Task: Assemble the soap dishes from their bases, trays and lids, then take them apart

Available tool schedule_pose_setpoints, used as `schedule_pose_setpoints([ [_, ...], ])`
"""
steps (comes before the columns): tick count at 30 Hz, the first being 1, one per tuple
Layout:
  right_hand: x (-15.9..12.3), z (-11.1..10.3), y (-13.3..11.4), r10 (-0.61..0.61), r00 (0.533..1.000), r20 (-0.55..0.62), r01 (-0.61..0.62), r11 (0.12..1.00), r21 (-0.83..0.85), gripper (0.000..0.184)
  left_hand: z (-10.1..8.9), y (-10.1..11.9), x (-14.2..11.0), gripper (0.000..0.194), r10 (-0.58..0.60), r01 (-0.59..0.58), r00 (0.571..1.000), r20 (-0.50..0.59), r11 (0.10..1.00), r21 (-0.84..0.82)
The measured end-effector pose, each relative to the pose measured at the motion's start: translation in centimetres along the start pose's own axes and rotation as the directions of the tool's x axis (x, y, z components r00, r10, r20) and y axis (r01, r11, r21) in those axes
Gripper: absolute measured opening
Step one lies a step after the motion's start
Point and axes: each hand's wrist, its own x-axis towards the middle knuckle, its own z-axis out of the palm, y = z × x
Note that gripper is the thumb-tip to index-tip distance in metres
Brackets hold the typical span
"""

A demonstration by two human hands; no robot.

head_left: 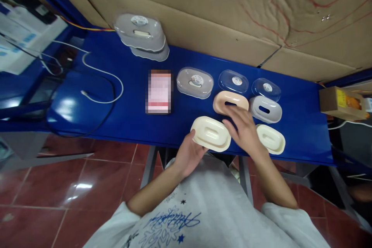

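Observation:
My left hand (pixel 190 153) grips the left end of a cream oval plastic tray (pixel 211 133) with a raised middle, held at the table's front edge. My right hand (pixel 242 128) is spread, its fingertips over the front rim of a peach oval plastic piece with a slot (pixel 232 96); whether they touch it I cannot tell. Its thumb is close to the cream tray's right end. A grey-white slotted oval piece (pixel 266 109) sits right of the peach one. In front of that lies a second cream tray (pixel 271 139), partly behind my right wrist.
Two clear oval lids (pixel 233 81) (pixel 266 88) lie behind the slotted pieces. A clear-lidded box (pixel 194 82) and a stack of similar boxes (pixel 142 35) stand farther left. A pixelated rectangle (pixel 159 92), a white cable (pixel 101 70) and a cardboard box (pixel 337 102) are on the blue table (pixel 128 120).

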Motion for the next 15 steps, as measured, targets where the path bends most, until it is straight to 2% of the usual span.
schedule_pose_setpoints([
  [2, 0.5, 0.2, 2.3, 0.057, 0.998, 0.003, -0.056, 0.989, -0.140, 0.040, 0.3, 0.7, -0.1, 0.047, -0.003, 0.001, 1.000, -0.026, 0.999, -0.049],
  [4, 0.4, 0.1, 2.9, 0.062, 0.998, -0.009, -0.062, 0.986, -0.152, 0.035, 0.5, 1.1, -0.1, 0.046, 0.010, -0.011, 1.000, -0.018, 0.997, -0.072],
  [6, -0.2, -0.2, 1.6, 0.044, 0.997, -0.065, -0.049, 0.996, -0.074, 0.037, 0.7, 1.1, 0.1, 0.045, 0.013, -0.011, 1.000, 0.020, 0.997, -0.076],
  [9, -1.5, -0.5, -2.5, -0.054, 0.994, -0.091, 0.056, 0.998, 0.027, 0.047, 1.2, 0.8, 0.5, 0.049, 0.001, 0.004, 0.994, 0.112, 0.999, -0.051],
  [12, -2.4, -0.2, -5.4, -0.139, 0.990, -0.005, 0.139, 0.990, 0.021, 0.054, 1.5, 0.5, 0.9, 0.059, 0.003, -0.004, 0.982, 0.188, 1.000, 0.004],
  [15, -2.1, 0.0, -5.3, -0.159, 0.984, 0.085, 0.157, 0.987, 0.036, 0.055, 1.5, 0.6, 1.2, 0.067, -0.006, -0.008, 0.977, 0.215, 0.998, 0.066],
])
